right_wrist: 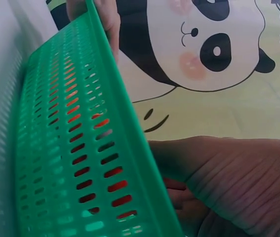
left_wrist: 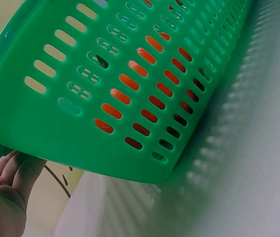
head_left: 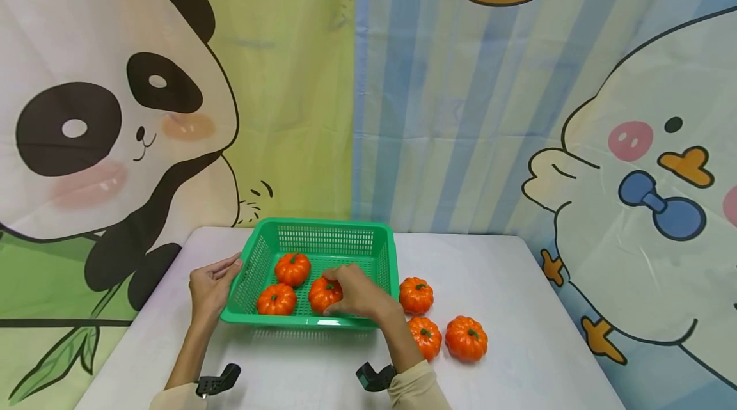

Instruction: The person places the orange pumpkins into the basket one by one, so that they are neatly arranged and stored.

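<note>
A green perforated basket (head_left: 328,229) stands on the white table, with two small orange pumpkins (head_left: 293,268) (head_left: 276,300) in its left half. My left hand (head_left: 210,285) pinches the basket's left rim, as the left wrist view also shows at the hand (left_wrist: 9,190). Reaching over the front rim, my right hand (head_left: 359,291) grips a third pumpkin (head_left: 324,295) inside the basket, thumb and fingers around its sides. In the right wrist view the basket wall (right_wrist: 65,138) hides the fingertips of the right hand (right_wrist: 228,182).
To the basket's right lie three more pumpkins (head_left: 416,295) (head_left: 466,338) (head_left: 425,337), the nearest partly behind my right forearm. The white table (head_left: 489,275) ends at a curtain (head_left: 437,109) with cartoon animals behind it.
</note>
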{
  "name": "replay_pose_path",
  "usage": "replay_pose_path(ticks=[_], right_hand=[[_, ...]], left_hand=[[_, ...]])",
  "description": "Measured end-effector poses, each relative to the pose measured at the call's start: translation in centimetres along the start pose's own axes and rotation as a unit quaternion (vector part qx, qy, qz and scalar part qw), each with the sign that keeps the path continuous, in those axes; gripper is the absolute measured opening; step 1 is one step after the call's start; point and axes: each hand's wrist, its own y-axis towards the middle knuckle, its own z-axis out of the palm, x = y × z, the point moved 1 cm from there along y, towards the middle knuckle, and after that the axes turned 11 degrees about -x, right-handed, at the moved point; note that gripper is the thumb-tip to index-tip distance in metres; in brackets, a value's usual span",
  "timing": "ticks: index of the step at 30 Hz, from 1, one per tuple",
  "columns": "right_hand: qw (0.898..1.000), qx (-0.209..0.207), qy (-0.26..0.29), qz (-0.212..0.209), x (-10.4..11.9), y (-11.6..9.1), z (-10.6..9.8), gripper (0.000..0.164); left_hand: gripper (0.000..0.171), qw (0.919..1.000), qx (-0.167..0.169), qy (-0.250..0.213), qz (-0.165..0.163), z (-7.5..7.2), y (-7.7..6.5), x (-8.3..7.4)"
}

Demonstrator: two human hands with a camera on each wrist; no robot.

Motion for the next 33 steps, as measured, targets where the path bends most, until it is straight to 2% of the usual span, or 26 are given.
replay_pose_path(ticks=[11, 17, 21, 28, 33], right_hand=[[1.0, 0.01, -0.002, -0.005, 0.2, 0.2, 1.0, 0.064], [1.0, 0.018, -0.009, 0.012, 0.1, 0.4, 1.5, 0.062], [1.0, 0.021, -0.011, 0.005, 0.0, 0.6, 1.9, 0.054], [1.0, 0.025, -0.004, 0.015, -0.1, 0.7, 2.3, 0.062], [1.0, 0.03, 0.005, -0.001, -0.2, 1.1, 2.6, 0.061]], left_hand=[[0.037, 1.0, 0.0, -0.005, 0.005, -0.1, 0.0, 0.0], [0.037, 0.9999, 0.0, -0.011, 0.006, 0.0, 0.0, 0.0], [0.036, 0.9998, 0.0, -0.018, 0.002, 0.1, 0.0, 0.0], [0.036, 0.9999, -0.003, -0.009, 0.007, 0.1, 0.1, 0.0], [0.035, 1.0, -0.004, -0.005, 0.003, 0.0, 0.1, 0.0]])
